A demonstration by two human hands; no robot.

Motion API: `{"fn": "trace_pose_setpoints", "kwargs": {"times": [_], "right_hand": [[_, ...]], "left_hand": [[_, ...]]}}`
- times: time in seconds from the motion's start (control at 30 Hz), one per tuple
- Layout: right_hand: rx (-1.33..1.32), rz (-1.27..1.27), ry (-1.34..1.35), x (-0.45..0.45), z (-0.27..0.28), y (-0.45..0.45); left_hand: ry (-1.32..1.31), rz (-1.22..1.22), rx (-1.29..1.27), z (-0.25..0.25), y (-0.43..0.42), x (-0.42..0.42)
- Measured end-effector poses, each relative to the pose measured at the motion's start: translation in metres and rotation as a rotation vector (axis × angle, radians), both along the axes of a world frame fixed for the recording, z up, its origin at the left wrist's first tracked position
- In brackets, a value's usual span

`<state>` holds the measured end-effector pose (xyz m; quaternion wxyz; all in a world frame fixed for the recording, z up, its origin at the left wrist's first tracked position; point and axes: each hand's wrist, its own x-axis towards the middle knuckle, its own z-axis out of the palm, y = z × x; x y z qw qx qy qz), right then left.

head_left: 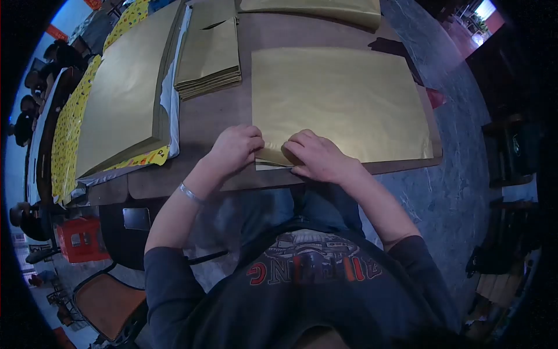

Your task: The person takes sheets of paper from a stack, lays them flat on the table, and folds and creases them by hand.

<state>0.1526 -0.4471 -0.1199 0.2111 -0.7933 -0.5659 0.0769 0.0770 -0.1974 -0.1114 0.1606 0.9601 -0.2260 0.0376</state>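
A large gold-brown paper sheet (349,99) lies flat on the brown table in front of me. My left hand (237,149) is at its near left corner, fingers curled and closed on the paper's edge. A little to the right, my right hand (319,154) pinches the near edge, where the paper bends up slightly. A narrow white strip (270,167) shows beneath the sheet between my hands. What lies under my fingertips is partly hidden.
Folded gold paper pieces (209,58) are stacked beyond my left hand. Further left lies a thick pile of large gold sheets (125,87) on yellow patterned wrapping (72,131). More gold paper (325,10) is at the far edge. A phone (136,218) and red stool (81,239) are lower left.
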Motion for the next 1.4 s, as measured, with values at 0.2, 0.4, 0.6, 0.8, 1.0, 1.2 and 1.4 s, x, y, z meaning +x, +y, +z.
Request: {"fn": "trace_pose_setpoints", "kwargs": {"times": [0.2, 0.4, 0.6, 0.8, 1.0, 1.2, 1.4], "right_hand": [[0.111, 0.010, -0.131, 0.000, -0.014, 0.002], [0.033, 0.021, -0.120, -0.004, -0.009, -0.006], [-0.041, -0.042, -0.042, 0.001, 0.009, -0.046], [0.022, -0.129, -0.228, -0.005, -0.005, -0.047], [0.144, -0.179, -0.272, 0.003, -0.017, -0.022], [0.172, -0.223, -0.098, 0.027, 0.009, -0.025], [0.354, -0.328, -0.197, 0.036, 0.067, -0.026]], "left_hand": [[-0.024, 0.029, -0.013, -0.004, 0.000, 0.004], [-0.038, 0.053, -0.011, -0.011, 0.000, 0.003], [-0.081, 0.050, -0.071, -0.016, 0.001, 0.006], [-0.065, 0.048, -0.067, -0.019, 0.003, 0.009], [0.300, 0.128, -0.371, 0.004, 0.018, 0.003], [-0.025, 0.269, -0.071, 0.028, 0.009, 0.010], [0.062, 0.185, -0.831, 0.067, -0.042, 0.059]]}}
